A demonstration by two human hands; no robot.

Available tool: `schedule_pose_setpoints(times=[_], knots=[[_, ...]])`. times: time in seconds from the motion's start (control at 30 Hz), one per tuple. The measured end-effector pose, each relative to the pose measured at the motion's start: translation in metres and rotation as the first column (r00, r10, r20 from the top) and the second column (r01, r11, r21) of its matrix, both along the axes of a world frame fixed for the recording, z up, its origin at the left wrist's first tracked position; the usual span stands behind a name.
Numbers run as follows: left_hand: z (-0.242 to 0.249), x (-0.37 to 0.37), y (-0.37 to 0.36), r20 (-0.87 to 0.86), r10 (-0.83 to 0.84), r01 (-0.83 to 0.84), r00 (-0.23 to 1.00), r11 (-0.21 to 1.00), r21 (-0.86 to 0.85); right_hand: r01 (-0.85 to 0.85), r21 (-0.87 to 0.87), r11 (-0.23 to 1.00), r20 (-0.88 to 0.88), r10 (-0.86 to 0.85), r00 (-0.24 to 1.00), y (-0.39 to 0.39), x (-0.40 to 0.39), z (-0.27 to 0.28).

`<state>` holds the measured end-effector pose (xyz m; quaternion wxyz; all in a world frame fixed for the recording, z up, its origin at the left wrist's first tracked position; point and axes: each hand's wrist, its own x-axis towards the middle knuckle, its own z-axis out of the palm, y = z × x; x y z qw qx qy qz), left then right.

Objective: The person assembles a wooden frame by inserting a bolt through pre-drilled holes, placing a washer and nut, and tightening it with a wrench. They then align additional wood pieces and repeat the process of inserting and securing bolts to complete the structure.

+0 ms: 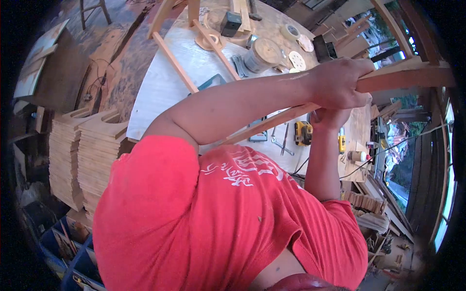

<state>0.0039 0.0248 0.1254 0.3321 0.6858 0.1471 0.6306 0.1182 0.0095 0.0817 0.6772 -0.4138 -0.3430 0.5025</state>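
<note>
My left hand (340, 83) reaches across to the right and is closed around a wooden leg (405, 79) of a frame. Just beneath it, my right hand (332, 117) is closed at the end of a wooden rail (274, 123), its fingers partly hidden behind the left hand and the wood. The rail slants down toward my chest and passes behind my left forearm. Further wooden bars (175, 63) stand over the table beyond that forearm. A yellow cordless power tool (304, 133) lies close to my right hand.
On the round table (155, 92) are a lidded tub (262, 54), a tape roll (290, 32), a black box (230, 23), a wrench (283, 147) and a glue bottle (358, 156). Stacked cut boards (65, 160) and blue crates (80, 264) stand at the left. A cable (393, 145) crosses the right side.
</note>
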Motion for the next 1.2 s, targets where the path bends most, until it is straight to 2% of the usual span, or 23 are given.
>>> schedule_pose_setpoints(times=[0.07,0.13,0.17,0.23,0.27,0.33,0.37,0.43,0.47,0.53,0.57,0.63,0.67,0.73,0.77,0.83,0.87,0.93,1.0,1.07,1.13,1.2], knots=[[0.0,0.002,0.003,0.005,-0.004,0.004,1.0,1.0,-0.011,-0.006,0.013,1.0,0.01,0.006,1.0,0.002,0.003,0.0],[0.001,0.005,0.006,0.017,0.008,-0.008,1.0,1.0,-0.008,-0.126,0.051,0.991,-0.012,0.127,0.992,0.003,0.011,-0.004],[0.001,0.007,0.005,0.022,0.016,-0.015,1.0,1.0,-0.009,-0.133,0.049,0.99,-0.007,0.134,0.991,0.008,0.01,-0.01],[0.001,0.011,0.001,0.039,0.027,-0.026,0.999,0.999,-0.033,0.083,0.168,0.982,0.029,-0.089,0.996,0.017,0.004,-0.022],[0.001,0.012,0.002,0.04,0.036,-0.035,0.999,0.999,-0.038,0.074,0.164,0.984,0.029,-0.08,0.996,0.017,0.004,-0.023],[0.0,0.011,0.007,0.061,0.005,-0.005,0.998,1.0,-0.003,0.076,0.214,0.974,0.275,-0.134,0.952,0.019,0.001,-0.021],[-0.002,0.013,0.008,0.058,0.0,0.0,0.998,1.0,-0.006,0.081,0.211,0.974,0.273,-0.138,0.952,0.018,0.001,-0.021],[0.0,0.013,0.009,0.024,0.006,-0.005,1.0,1.0,-0.027,0.01,0.222,0.975,0.069,-0.026,0.997,0.02,0.002,-0.019],[0.0,0.015,0.009,0.021,-0.008,0.008,1.0,1.0,-0.023,0.024,0.226,0.974,0.066,-0.04,0.997,0.019,0.005,-0.018],[0.002,0.016,0.011,0.059,-0.024,0.028,0.998,0.997,-0.067,0.026,0.108,0.994,0.047,-0.031,0.998,0.019,0.012,-0.017],[0.002,0.012,0.011,0.002,-0.051,0.051,0.999,0.997,-0.063,0.036,0.12,0.992,0.036,-0.04,0.999,0.019,0.018,-0.02],[0.0,0.003,0.008,-0.042,-0.133,0.13,0.99,0.989,-0.069,-0.109,0.019,0.994,-0.033,0.11,0.993,0.015,0.036,-0.034],[0.001,-0.002,0.007,-0.072,-0.203,0.197,0.976,0.977,-0.087,-0.108,0.032,0.994,-0.041,0.11,0.993,0.012,0.042,-0.038],[0.001,-0.013,0.002,-0.151,-0.162,0.156,0.975,0.987,-0.05,-0.414,0.024,0.91,0.202,0.401,0.893,0.001,0.053,-0.048],[0.002,-0.016,0.0,-0.216,-0.118,0.117,0.969,0.993,-0.018,-0.41,0.035,0.911,0.194,0.397,0.897,0.002,0.064,-0.054],[0.001,-0.019,-0.004,-0.213,-0.141,0.143,0.967,0.99,-0.01,-0.64,-0.027,0.768,0.376,0.601,0.705,-0.002,0.079,-0.061],[0.001,-0.019,-0.005,-0.198,-0.161,0.163,0.967,0.987,-0.004,-0.637,-0.016,0.771,0.371,0.596,0.713,-0.001,0.084,-0.065],[-0.004,-0.017,-0.004,-0.174,-0.176,0.18,0.969,0.984,0.008,-0.577,-0.056,0.815,0.49,0.526,0.695,0.004,0.083,-0.065],[-0.004,-0.016,-0.007,-0.148,-0.19,0.195,0.971,0.981,0.02,-0.583,-0.042,0.811,0.482,0.528,0.699,0.006,0.081,-0.066],[-0.003,-0.022,-0.013,-0.148,-0.197,0.196,0.969,0.98,-0.022,-0.656,-0.055,0.753,0.491,0.593,0.639,0.002,0.073,-0.061],[-0.011,-0.018,-0.015,-0.116,-0.235,0.231,0.965,0.972,-0.048,-0.646,-0.043,0.762,0.494,0.579,0.649,0.003,0.067,-0.058],[-0.015,-0.019,-0.02,-0.083,-0.279,0.272,0.957,0.958,-0.088,-0.715,0.017,0.699,0.434,0.639,0.635,0.001,0.059,-0.054]])
